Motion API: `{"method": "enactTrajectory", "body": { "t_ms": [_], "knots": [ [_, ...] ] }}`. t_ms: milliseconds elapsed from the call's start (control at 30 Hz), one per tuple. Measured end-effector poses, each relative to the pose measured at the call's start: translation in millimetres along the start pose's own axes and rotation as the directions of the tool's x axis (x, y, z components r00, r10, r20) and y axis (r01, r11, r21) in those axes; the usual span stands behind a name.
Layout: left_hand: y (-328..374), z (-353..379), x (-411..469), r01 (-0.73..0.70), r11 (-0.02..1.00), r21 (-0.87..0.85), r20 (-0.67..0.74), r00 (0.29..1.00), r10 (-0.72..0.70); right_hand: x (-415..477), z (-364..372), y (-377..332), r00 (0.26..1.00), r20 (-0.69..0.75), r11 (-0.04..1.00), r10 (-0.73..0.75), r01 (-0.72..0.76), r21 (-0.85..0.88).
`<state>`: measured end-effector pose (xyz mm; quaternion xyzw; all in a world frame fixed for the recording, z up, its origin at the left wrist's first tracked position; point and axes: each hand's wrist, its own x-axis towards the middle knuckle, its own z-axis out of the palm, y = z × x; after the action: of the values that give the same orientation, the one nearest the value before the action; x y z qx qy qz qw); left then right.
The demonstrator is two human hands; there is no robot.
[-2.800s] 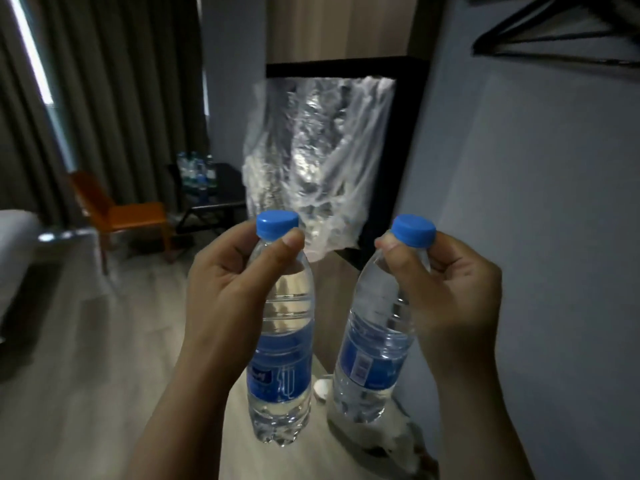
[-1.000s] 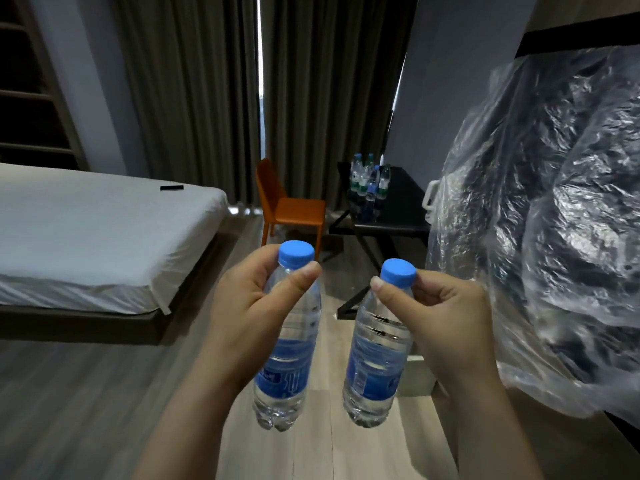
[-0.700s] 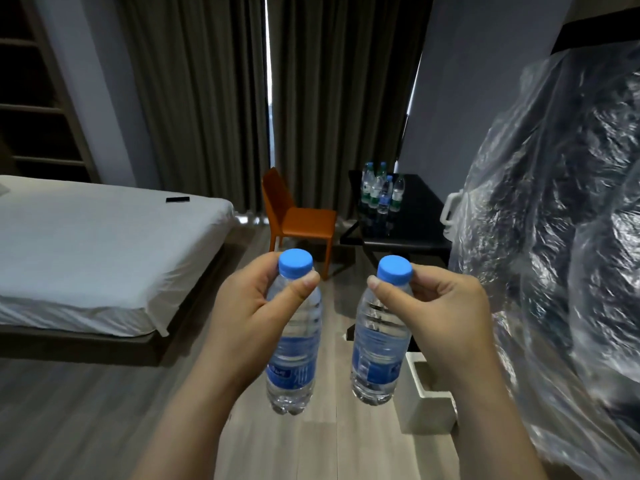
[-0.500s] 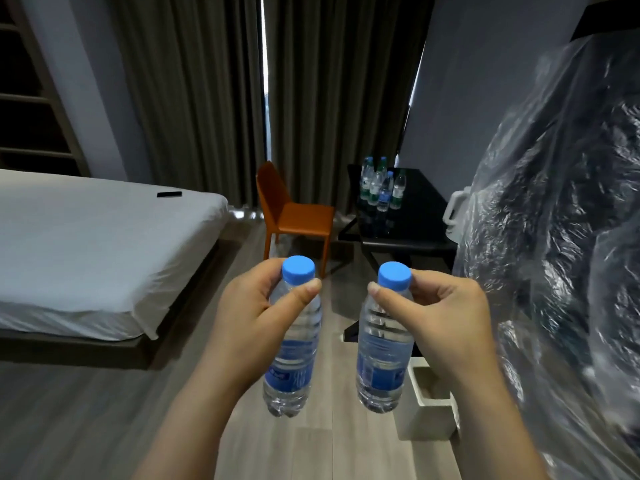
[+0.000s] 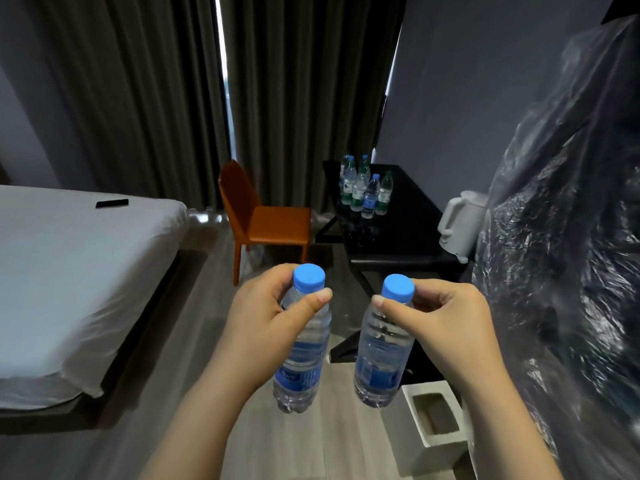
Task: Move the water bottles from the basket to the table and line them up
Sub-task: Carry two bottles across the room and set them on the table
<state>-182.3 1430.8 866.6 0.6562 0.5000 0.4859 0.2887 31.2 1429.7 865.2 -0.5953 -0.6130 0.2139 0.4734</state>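
Room: wood-plank floor, dark curtains, grey wall.

1. Bed (image 5: 69,271), white sheet, far left of the left fingers; one small dark item (image 5: 112,203) lies on it.
2. Chair (image 5: 266,220), orange, one, beyond and above the left fingers.
3. Left hand (image 5: 263,327): fingers curled round the neck of the left bottle (image 5: 304,358), thumb pressed across its shoulder just under the cap. Clear bottle held in the air, blue cap uppermost, long axis near vertical, base leaning slightly left. Blue label, writing too blurred to read.
4. Right bottle (image 5: 381,358): same kind, blue cap up, near vertical, just beside the first and not touching it. Blue label, unreadable.
5. Right hand (image 5: 443,327): thumb and fingertips pinch this bottle at the neck below the cap, the body hanging beneath the fingers.
6. Table (image 5: 408,220), black, beyond both thumbs; table bottles (image 5: 363,188) stand upright on it in a close cluster, about six, overlap hindering the count. Labels green or blue.
7. Kettle (image 5: 460,223), white, one, above the right fingers.
8. Open white box (image 5: 436,420) on the floor, below the right fingers.
9. Clear plastic sheeting (image 5: 571,237), crumpled, right of the right hand.
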Motion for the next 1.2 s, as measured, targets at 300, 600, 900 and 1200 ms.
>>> {"method": "enactTrajectory", "body": {
  "t_ms": [300, 600, 900, 1200],
  "knots": [
    [-60.9, -1.4, 112.4, 0.018, 1.000, 0.011, 0.080, 0.997, -0.019, 98.1, 51.6, 27.3, 0.999, 0.003, 0.999, 0.040, -0.040, -0.029],
    [-111.5, 31.0, 222.9, 0.048, 0.998, 0.040, 0.108, 0.993, -0.052, 213.6, 88.8, 77.6, 0.993, 0.065, 0.995, 0.104, -0.103, -0.012],
    [-136.0, 73.7, 348.1, 0.013, 0.997, 0.073, 0.081, 0.997, -0.019, 344.2, 99.3, 123.4, 0.997, 0.017, 0.997, 0.072, -0.072, 0.040],
    [-184.8, 110.4, 440.6, 0.090, 0.996, 0.029, 0.155, 0.984, -0.093, 429.8, 123.5, 173.7, 0.984, 0.062, 0.986, 0.164, -0.166, 0.016]
  ]
}}
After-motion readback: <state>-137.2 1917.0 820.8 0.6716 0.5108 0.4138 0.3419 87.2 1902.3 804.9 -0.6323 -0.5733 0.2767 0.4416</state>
